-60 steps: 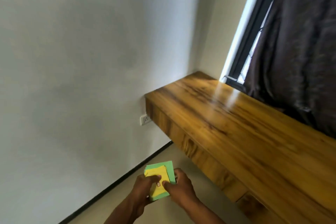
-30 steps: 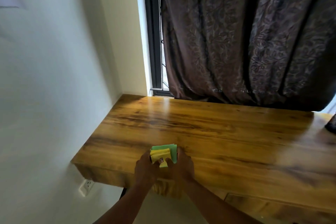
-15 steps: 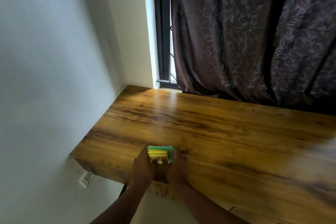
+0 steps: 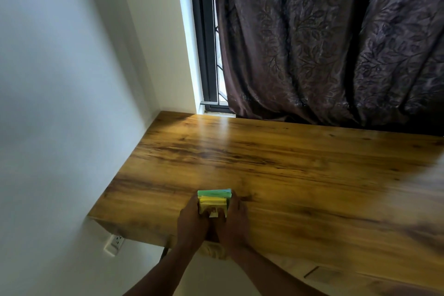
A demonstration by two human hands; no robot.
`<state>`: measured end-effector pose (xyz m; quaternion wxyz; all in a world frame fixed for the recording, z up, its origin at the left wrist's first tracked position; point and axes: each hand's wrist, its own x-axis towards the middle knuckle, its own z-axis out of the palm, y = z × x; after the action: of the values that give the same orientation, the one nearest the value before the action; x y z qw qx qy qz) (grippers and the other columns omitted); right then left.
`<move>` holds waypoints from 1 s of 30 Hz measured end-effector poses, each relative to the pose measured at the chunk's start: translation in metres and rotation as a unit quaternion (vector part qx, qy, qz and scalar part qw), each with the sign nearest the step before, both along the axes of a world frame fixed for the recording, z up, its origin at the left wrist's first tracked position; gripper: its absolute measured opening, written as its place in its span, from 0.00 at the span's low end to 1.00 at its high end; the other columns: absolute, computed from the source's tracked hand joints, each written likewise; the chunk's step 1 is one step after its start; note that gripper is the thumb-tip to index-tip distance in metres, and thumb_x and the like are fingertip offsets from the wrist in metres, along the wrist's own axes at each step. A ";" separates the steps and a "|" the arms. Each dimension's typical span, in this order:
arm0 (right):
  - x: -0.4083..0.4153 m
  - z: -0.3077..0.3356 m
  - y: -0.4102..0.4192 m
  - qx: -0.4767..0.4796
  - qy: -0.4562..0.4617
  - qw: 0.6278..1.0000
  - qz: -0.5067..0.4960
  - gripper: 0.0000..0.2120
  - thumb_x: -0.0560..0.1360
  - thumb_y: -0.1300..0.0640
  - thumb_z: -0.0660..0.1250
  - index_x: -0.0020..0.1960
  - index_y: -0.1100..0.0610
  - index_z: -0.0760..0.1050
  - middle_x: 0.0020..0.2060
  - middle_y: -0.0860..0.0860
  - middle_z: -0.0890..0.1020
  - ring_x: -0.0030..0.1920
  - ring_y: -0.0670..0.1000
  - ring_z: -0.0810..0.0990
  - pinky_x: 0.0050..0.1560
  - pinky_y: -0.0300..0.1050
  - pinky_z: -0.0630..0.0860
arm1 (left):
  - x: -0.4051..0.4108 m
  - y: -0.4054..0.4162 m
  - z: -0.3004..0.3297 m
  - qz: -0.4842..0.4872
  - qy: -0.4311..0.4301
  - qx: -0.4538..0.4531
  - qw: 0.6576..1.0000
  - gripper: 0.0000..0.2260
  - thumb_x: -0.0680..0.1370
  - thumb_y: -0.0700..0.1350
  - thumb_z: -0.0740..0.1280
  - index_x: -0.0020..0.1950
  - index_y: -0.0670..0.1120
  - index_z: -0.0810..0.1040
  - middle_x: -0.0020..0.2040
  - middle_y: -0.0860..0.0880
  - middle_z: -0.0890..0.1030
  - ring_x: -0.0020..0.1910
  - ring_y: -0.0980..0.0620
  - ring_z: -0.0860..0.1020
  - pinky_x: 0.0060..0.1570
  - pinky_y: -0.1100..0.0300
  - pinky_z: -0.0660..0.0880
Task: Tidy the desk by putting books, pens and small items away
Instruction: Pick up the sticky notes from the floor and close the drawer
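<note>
Both hands, the left hand and the right hand, curl their fingers around a small stack of green and yellow paper notes, squeezing its sides near the table's front-left corner, probably to square it up.

Head view — looking down over desk.

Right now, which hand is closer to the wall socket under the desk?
Left. The left hand grips the paper stack on the side facing the wall socket; the right hand grips its far side.
</note>
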<state>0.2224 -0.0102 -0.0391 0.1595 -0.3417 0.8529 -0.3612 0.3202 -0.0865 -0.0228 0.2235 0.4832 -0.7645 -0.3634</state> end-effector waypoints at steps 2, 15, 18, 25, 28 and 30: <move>-0.003 0.001 -0.007 0.006 -0.007 1.000 -0.016 0.30 0.81 0.53 0.65 0.80 0.56 0.60 0.74 0.55 0.71 0.73 0.57 0.68 0.73 0.50 0.66 | 0.000 -0.010 0.004 -0.011 -0.012 0.005 1.000 0.14 0.76 0.40 0.72 0.57 0.57 0.79 0.44 0.64 0.79 0.45 0.63 0.78 0.40 0.73 0.68; -0.013 0.014 -0.017 0.104 -0.015 0.990 -0.091 0.27 0.75 0.42 0.72 0.68 0.54 0.75 0.62 0.51 0.80 0.62 0.52 0.79 0.61 0.47 0.77 | -0.006 -0.053 -0.001 -0.085 -0.069 0.073 0.991 0.19 0.69 0.47 0.81 0.59 0.52 0.86 0.51 0.53 0.87 0.49 0.50 0.85 0.50 0.48 0.84; -0.010 0.013 -0.012 0.125 0.004 0.988 -0.093 0.27 0.75 0.41 0.72 0.68 0.55 0.74 0.63 0.52 0.79 0.62 0.52 0.79 0.62 0.46 0.77 | -0.003 -0.049 -0.007 -0.098 -0.109 0.029 0.989 0.22 0.70 0.51 0.80 0.63 0.53 0.83 0.58 0.54 0.85 0.56 0.51 0.82 0.54 0.56 0.79; 0.005 0.017 0.002 0.117 0.041 0.984 -0.125 0.29 0.76 0.39 0.70 0.71 0.52 0.69 0.67 0.52 0.75 0.65 0.54 0.76 0.60 0.49 0.77 | 0.006 -0.037 0.011 -0.112 -0.171 -0.024 0.979 0.21 0.76 0.54 0.74 0.68 0.51 0.79 0.65 0.49 0.80 0.66 0.46 0.75 0.63 0.54 0.71; 0.015 0.017 0.013 0.052 0.056 0.984 -0.159 0.26 0.78 0.41 0.68 0.70 0.51 0.66 0.66 0.53 0.73 0.61 0.56 0.78 0.53 0.50 0.81 | 0.020 -0.024 0.024 -0.069 -0.086 -0.068 0.992 0.15 0.77 0.53 0.72 0.61 0.48 0.79 0.59 0.47 0.79 0.61 0.45 0.76 0.55 0.53 0.74; 0.030 0.013 0.022 -0.021 0.072 0.985 -0.156 0.21 0.79 0.43 0.67 0.67 0.52 0.67 0.62 0.52 0.75 0.55 0.54 0.81 0.45 0.50 0.83 | 0.038 -0.011 0.022 -0.049 0.007 -0.089 0.995 0.08 0.78 0.51 0.72 0.53 0.50 0.78 0.51 0.50 0.79 0.51 0.50 0.77 0.41 0.59 0.71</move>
<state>0.2528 0.0121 -0.0256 0.0319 -0.2327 0.8974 -0.3735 0.3578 -0.0976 -0.0012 0.2527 0.4206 -0.8150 -0.3083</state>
